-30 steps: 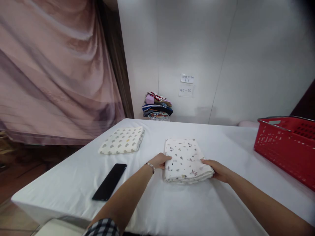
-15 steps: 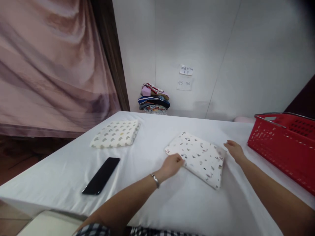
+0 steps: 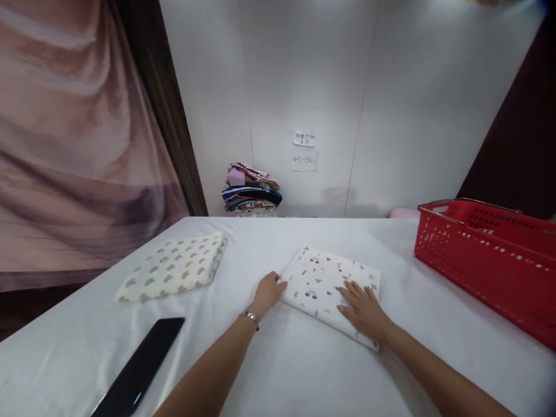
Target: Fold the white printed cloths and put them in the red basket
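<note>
A folded white cloth (image 3: 324,278) printed with small rainbows, palm trees and other motifs lies at a slant on the white-covered table (image 3: 278,370). At its left corner, my left hand (image 3: 268,291) pinches the edge between thumb and fingers; a bracelet circles that wrist. My right hand (image 3: 364,310) rests flat on the cloth's right part with fingers spread, covering some of the print. Further left lies a second folded cloth (image 3: 174,267), cream with grey cloud-like shapes, apart from both hands.
A black phone (image 3: 141,368) lies at the front left of the table. On the right stands a red plastic basket (image 3: 482,272) with a metal handle. Beyond the far edge rises a pile of folded clothes (image 3: 252,188) by the wall, where paper signs (image 3: 304,160) hang.
The printed cloth was turned from straight to slanted. My right hand let go of its edge, moved off to the right, and now lies on top. My left hand shifted to the left corner.
</note>
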A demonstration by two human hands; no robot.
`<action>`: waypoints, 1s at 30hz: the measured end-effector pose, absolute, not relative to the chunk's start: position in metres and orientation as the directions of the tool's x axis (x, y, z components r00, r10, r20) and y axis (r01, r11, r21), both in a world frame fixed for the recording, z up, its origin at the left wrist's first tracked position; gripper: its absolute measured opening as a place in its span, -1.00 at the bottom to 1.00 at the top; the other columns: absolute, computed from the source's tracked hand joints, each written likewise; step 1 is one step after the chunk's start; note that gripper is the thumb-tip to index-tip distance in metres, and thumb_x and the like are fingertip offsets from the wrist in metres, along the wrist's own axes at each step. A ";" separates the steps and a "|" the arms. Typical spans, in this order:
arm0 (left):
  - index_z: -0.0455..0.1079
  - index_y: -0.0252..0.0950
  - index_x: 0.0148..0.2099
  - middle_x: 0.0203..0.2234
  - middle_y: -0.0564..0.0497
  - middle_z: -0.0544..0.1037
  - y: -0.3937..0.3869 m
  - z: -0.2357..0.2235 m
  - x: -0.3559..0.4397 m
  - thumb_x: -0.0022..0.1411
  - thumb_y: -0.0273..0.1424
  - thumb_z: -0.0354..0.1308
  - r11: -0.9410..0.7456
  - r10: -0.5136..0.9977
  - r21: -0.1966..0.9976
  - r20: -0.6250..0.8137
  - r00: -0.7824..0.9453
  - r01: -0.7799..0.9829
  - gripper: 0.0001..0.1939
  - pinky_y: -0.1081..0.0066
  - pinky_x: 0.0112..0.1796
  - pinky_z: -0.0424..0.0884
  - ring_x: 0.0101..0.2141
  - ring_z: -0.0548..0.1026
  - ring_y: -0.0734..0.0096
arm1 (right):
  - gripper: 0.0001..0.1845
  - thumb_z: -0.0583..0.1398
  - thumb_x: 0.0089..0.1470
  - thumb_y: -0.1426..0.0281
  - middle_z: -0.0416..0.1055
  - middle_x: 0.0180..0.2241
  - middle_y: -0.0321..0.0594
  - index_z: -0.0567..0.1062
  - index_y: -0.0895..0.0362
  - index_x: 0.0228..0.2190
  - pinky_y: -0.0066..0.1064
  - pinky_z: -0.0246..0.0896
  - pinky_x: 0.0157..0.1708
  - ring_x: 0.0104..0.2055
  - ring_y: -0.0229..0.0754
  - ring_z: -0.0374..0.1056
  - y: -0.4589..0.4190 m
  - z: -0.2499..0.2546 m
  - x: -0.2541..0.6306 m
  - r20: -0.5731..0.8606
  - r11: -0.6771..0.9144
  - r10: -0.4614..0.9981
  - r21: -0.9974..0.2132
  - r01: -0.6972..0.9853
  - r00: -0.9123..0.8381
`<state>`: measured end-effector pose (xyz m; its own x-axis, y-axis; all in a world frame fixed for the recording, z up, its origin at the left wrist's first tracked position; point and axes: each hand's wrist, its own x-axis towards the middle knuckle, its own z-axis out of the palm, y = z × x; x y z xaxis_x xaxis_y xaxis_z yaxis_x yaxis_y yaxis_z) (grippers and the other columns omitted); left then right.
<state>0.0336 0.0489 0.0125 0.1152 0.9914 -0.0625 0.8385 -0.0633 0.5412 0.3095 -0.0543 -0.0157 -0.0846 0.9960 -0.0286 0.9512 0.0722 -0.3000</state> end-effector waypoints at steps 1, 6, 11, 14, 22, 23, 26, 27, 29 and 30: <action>0.32 -0.27 -0.27 -0.28 -0.04 0.52 0.043 0.015 0.024 0.15 -0.30 0.04 -0.061 0.992 0.543 -0.061 0.112 0.837 -0.85 0.46 -0.29 0.26 -0.24 0.46 0.35 | -0.32 -0.10 0.15 -0.02 -0.17 0.29 -0.16 0.16 0.06 0.19 -0.01 -0.55 0.23 0.32 0.02 -0.32 -0.054 -0.013 0.307 -0.038 0.098 0.993 -0.302 0.948 -0.115; 0.25 -0.24 -0.31 -0.36 0.01 0.50 -0.008 0.012 -0.029 0.16 -0.25 0.00 0.013 0.996 0.515 -0.081 0.034 0.857 -0.83 0.44 -0.33 0.24 -0.34 0.44 0.37 | -0.34 -0.10 0.16 0.00 -0.21 0.30 -0.22 0.14 0.03 0.20 -0.10 -0.56 0.24 0.33 -0.04 -0.34 -0.057 0.001 0.283 -0.080 0.283 0.941 -0.340 0.897 -0.327; 0.29 -0.26 -0.26 -0.33 -0.05 0.51 -0.032 0.023 -0.043 0.16 -0.17 -0.02 -0.014 0.986 0.372 -0.148 0.074 0.928 -0.74 0.37 -0.32 0.28 -0.31 0.46 0.27 | -0.30 -0.11 0.15 -0.01 -0.15 0.29 -0.16 0.11 0.07 0.21 -0.09 -0.49 0.23 0.32 -0.03 -0.31 -0.040 0.026 0.264 -0.129 0.263 0.936 -0.363 0.894 -0.328; 0.31 -0.31 -0.07 -0.14 -0.15 0.47 -0.012 0.034 -0.020 0.21 -0.14 -0.05 -0.161 0.987 0.256 0.066 0.148 0.953 -0.61 0.28 -0.16 0.30 -0.12 0.43 0.17 | -0.27 -0.16 0.17 0.01 -0.27 0.31 -0.15 0.01 0.16 0.24 -0.15 -0.47 0.24 0.33 -0.07 -0.43 -0.009 0.032 0.252 0.013 0.235 0.970 -0.317 0.919 -0.244; 0.08 -0.27 0.24 0.24 -0.11 0.10 0.072 0.008 0.056 0.26 -0.05 -0.20 -0.436 0.899 0.159 0.131 0.419 0.886 -0.38 0.05 0.18 -0.12 0.25 -0.03 0.16 | -0.23 -0.18 0.17 0.01 -0.17 0.29 -0.05 -0.01 0.25 0.23 -0.05 -0.48 0.21 0.32 -0.02 -0.33 0.041 -0.017 0.245 0.015 0.049 0.999 -0.194 0.980 -0.047; 0.06 -0.27 0.26 0.25 -0.10 0.08 0.077 0.001 0.057 0.26 -0.02 -0.23 -0.402 0.916 0.178 0.090 0.392 0.898 -0.36 0.03 0.18 -0.13 0.25 -0.04 0.17 | -0.24 -0.19 0.17 0.00 -0.17 0.29 -0.07 -0.01 0.23 0.24 -0.07 -0.48 0.21 0.32 -0.03 -0.32 0.042 -0.021 0.247 0.017 0.051 0.999 -0.195 0.979 -0.049; 0.00 -0.28 0.28 0.27 -0.07 0.03 0.082 -0.013 0.055 0.25 0.01 -0.29 -0.361 0.932 0.212 0.051 0.358 0.908 -0.31 0.02 0.19 -0.18 0.26 -0.10 0.20 | -0.24 -0.19 0.16 -0.01 -0.16 0.29 -0.08 -0.01 0.21 0.24 -0.09 -0.47 0.21 0.32 -0.04 -0.32 0.041 -0.024 0.252 0.014 0.061 0.998 -0.197 0.978 -0.059; 0.00 -0.28 0.28 0.27 -0.06 0.03 0.082 -0.015 0.053 0.24 0.02 -0.30 -0.365 0.931 0.215 0.052 0.362 0.906 -0.30 0.02 0.19 -0.19 0.27 -0.11 0.21 | -0.24 -0.19 0.16 -0.01 -0.16 0.29 -0.08 0.00 0.20 0.24 -0.09 -0.47 0.21 0.32 -0.04 -0.32 0.041 -0.023 0.253 0.004 0.065 0.998 -0.198 0.978 -0.066; 0.00 -0.28 0.28 0.27 -0.05 0.03 0.082 -0.016 0.051 0.24 0.02 -0.30 -0.369 0.929 0.221 0.055 0.366 0.903 -0.30 0.01 0.19 -0.20 0.27 -0.11 0.21 | -0.23 -0.18 0.15 -0.02 -0.16 0.29 -0.09 0.00 0.19 0.24 -0.09 -0.47 0.21 0.32 -0.03 -0.32 0.040 -0.021 0.256 -0.002 0.072 0.997 -0.199 0.977 -0.074; 0.00 -0.28 0.28 0.27 -0.06 0.04 0.081 -0.016 0.051 0.24 0.02 -0.30 -0.370 0.929 0.224 0.059 0.366 0.902 -0.30 0.01 0.19 -0.20 0.27 -0.11 0.21 | -0.23 -0.18 0.15 -0.02 -0.16 0.29 -0.10 0.00 0.19 0.24 -0.09 -0.48 0.21 0.32 -0.03 -0.32 0.040 -0.020 0.256 0.003 0.071 0.997 -0.200 0.977 -0.071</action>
